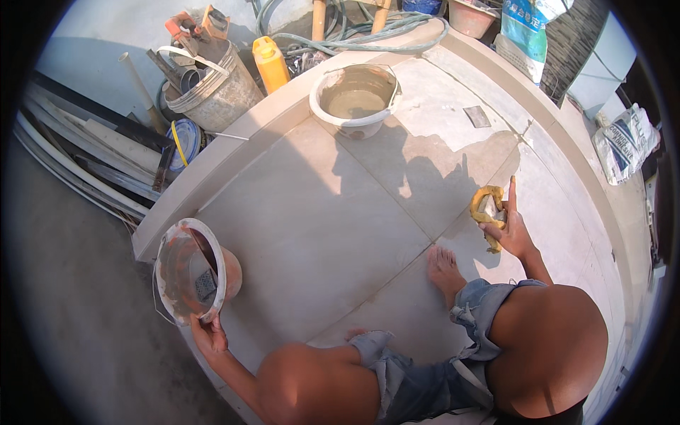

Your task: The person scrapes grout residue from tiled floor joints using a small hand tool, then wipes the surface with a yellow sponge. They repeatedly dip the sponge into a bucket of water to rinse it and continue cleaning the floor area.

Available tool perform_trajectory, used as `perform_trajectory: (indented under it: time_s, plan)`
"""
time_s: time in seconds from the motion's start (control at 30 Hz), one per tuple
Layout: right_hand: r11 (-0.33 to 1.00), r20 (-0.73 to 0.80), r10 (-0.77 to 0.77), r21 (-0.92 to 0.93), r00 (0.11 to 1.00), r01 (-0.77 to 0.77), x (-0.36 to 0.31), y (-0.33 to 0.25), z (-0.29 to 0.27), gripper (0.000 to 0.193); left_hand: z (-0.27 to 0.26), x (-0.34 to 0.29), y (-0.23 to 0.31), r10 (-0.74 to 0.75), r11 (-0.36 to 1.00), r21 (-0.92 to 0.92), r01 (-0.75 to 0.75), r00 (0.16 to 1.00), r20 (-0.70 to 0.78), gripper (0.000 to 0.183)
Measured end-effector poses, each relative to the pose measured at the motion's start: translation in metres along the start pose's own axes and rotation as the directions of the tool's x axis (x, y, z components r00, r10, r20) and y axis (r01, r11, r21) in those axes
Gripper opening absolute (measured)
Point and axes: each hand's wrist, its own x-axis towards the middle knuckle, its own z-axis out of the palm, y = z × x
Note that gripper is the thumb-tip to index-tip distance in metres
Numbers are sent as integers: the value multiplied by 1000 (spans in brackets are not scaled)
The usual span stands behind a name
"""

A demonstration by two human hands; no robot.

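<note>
My left hand (209,336) grips the near rim of a stained white bucket (234,273) at the left edge of the tiled floor. The bucket looks tilted; inside it lies a small dark grey square piece (205,285), and reddish smears coat its wall. On the right, my right hand (515,230) holds a ragged yellow sponge (487,195) above the tiles, its index finger stretched out. A whitish patch shows in the sponge's middle; I cannot tell what it is. Beyond stands another white bucket (363,129) with greyish, murky contents.
A raised edge (262,131) borders the tiles (304,227). Behind it are a tool-filled bucket (227,92), a yellow jerrycan (270,64), a green hose (347,44) and long pipes (78,166). A flat grey piece (477,117) lies near bags (524,39) at the far right.
</note>
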Motion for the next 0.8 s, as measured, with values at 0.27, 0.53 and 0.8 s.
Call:
perform_trajectory:
  time_s: [0.27,0.53,0.8]
  plan:
    - [839,-379,329,537,865,-84,8,2,-56,64,128,-92,-89,-225,974,24,224,971,86,21]
    - [566,-161,400,818,902,-104,125,55,-36,95,202,-146,-135,-406,896,191,401,914,-15,36]
    - [597,-67,349,785,935,-167,155,64,-13,73,233,-176,-134,-367,868,299,395,918,-148,43]
